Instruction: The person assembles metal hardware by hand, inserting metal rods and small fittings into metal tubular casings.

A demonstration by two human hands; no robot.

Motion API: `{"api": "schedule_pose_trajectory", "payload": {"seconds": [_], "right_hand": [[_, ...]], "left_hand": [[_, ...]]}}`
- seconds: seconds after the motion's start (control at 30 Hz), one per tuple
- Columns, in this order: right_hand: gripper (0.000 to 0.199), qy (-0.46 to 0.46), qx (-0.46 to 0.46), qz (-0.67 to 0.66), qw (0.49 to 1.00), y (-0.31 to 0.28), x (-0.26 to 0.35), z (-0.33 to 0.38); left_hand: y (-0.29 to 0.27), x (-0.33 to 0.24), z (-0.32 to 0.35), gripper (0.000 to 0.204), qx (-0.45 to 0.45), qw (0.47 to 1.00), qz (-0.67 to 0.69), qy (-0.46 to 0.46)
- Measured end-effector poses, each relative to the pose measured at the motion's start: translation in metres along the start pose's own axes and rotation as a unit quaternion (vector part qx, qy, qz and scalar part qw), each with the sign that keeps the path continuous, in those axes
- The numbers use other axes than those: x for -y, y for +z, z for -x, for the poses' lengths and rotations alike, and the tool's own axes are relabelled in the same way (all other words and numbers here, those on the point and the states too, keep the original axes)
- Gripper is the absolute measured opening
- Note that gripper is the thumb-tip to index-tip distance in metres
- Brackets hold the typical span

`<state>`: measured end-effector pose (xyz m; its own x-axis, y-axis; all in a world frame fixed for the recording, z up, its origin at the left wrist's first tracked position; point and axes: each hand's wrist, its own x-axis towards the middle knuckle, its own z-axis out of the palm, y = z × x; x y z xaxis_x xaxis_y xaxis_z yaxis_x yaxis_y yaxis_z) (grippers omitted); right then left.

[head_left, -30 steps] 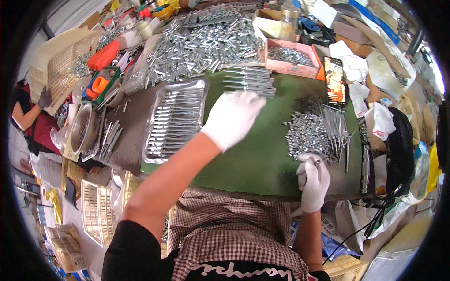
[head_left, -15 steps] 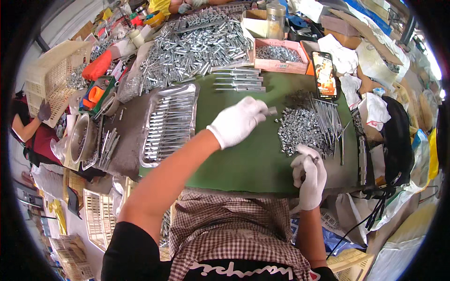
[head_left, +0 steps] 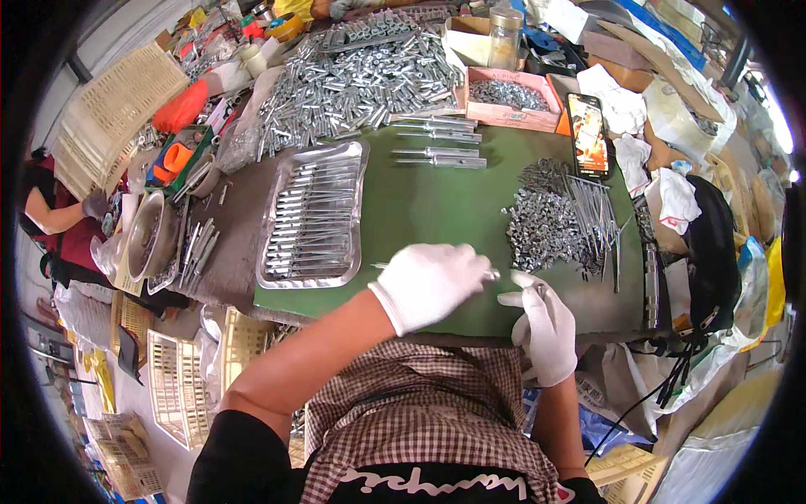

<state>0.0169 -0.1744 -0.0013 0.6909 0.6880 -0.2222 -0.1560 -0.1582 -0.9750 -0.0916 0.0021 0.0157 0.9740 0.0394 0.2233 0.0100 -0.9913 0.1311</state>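
Observation:
My left hand (head_left: 437, 287), in a white glove, is closed around a slim metal rod (head_left: 494, 275) above the green mat's front part. Only the rod's two ends show; the glove covers its middle. Just to the right, my gloved right hand (head_left: 546, 332) has its fingers curled, thumb and forefinger near the rod's right end. Whatever it holds is too small to make out. Beyond that hand lie a pile of small metal sleeves (head_left: 537, 227) and a bundle of thin rods (head_left: 590, 217). A metal tray (head_left: 311, 283) of rods with thicker ends sits left of my left hand.
Several sleeved rods (head_left: 441, 158) lie at the mat's back, before a big heap of metal tubes (head_left: 361, 84). A pink box (head_left: 508, 117) of small parts and a lit phone (head_left: 588, 139) stand back right. Another person's gloved hand (head_left: 95, 204) is at far left by plastic crates (head_left: 117, 109).
My left hand has come from the mat's middle toward the front, close to my right hand. My right hand has shifted slightly nearer me, its thumb and forefinger now turned toward the left hand.

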Motion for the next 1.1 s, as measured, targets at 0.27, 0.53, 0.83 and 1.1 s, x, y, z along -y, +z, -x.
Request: {"api": "schedule_pose_trajectory", "payload": {"seconds": [0.27, 0.53, 0.83, 1.1], "right_hand": [[0.028, 0.032, 0.023, -0.02, 0.999, -0.007, 0.011, 0.001], [0.013, -0.017, -0.004, 0.11, 0.994, -0.014, 0.002, -0.005], [0.017, 0.002, -0.015, 0.119, 0.993, -0.016, 0.001, -0.006], [0.013, -0.144, -0.104, 0.277, 0.944, -0.046, 0.0, -0.032]], "left_hand": [[-0.001, -0.017, 0.004, 0.025, -0.075, 0.995, 0.048, 0.04], [0.016, -0.023, 0.016, 0.032, -0.1, 0.984, 0.147, -0.023], [0.022, -0.03, 0.013, 0.026, -0.145, 0.98, 0.131, -0.035], [0.024, -0.041, 0.015, 0.02, -0.104, 0.992, 0.044, -0.047]]}}
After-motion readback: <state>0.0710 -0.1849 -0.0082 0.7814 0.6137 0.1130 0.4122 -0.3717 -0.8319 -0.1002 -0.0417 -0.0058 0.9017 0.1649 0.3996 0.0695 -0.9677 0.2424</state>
